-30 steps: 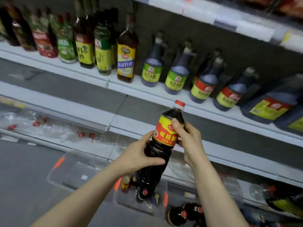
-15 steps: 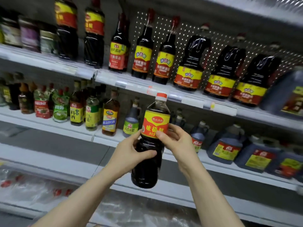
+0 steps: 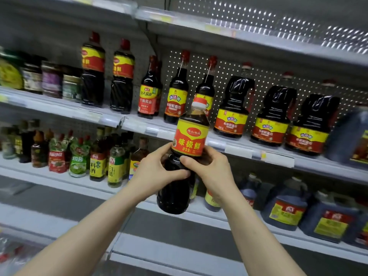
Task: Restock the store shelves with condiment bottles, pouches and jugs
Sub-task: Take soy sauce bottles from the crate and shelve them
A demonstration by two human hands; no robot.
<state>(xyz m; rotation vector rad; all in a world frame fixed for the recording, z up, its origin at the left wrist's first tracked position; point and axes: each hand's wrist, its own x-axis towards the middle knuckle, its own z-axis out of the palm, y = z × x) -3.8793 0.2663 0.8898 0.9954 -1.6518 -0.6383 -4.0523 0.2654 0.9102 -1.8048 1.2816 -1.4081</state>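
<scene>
Raised higher since a moment ago, the bottle (image 3: pixel 180 156) now fronts the soy shelf (image 3: pixel 229 145); left hand (image 3: pixel 157 172) and right hand (image 3: pixel 211 168) fingers clamp its waist.

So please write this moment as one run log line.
left hand: grips soy sauce bottle | right hand: grips it | bottle: upright, off shelf

We're in a grocery shop: tiered metal shelves (image 3: pixel 59 108) w/ price-tag strips (image 3: pixel 278 158), pegboard back (image 3: pixel 223 62), rows of labelled sauce bottles (image 3: pixel 176 92) & jugs (image 3: pixel 232 108).
</scene>
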